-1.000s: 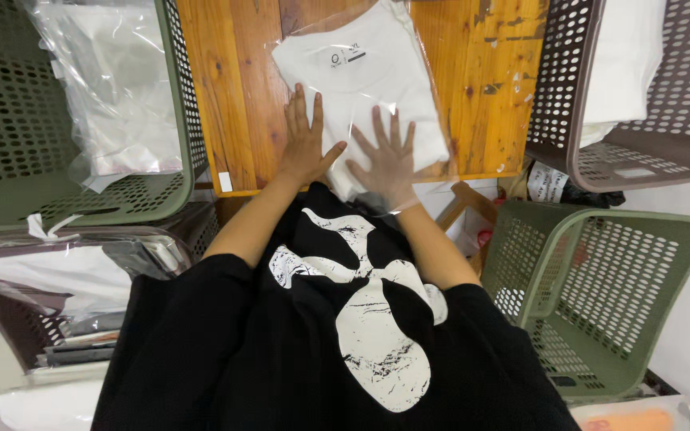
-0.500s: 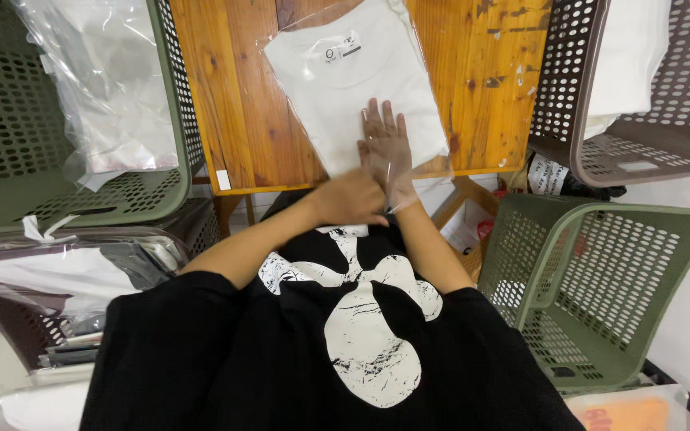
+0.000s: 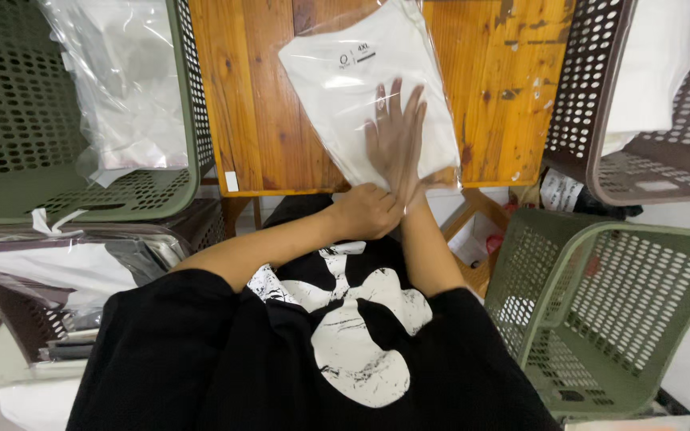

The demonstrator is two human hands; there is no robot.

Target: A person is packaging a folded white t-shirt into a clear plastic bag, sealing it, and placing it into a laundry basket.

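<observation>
Right hand (image 3: 397,136) lies flat, fingers spread, on our bagged white shirt (image 3: 361,88) at the wooden table (image 3: 505,88) near edge; left hand (image 3: 369,211) is curled at the bag's near end, holding nothing we can confirm. Light, soft, slippery film — likely best taken by the edges.

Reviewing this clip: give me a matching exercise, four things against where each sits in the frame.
Things:
1. bagged shirt
2. right hand
3. left hand
4. brown basket

Places:
A. flat on the bagged shirt
B. upper right
C. on the wooden table
D. curled at the table's near edge

Pairs: 1-C, 2-A, 3-D, 4-B
</observation>
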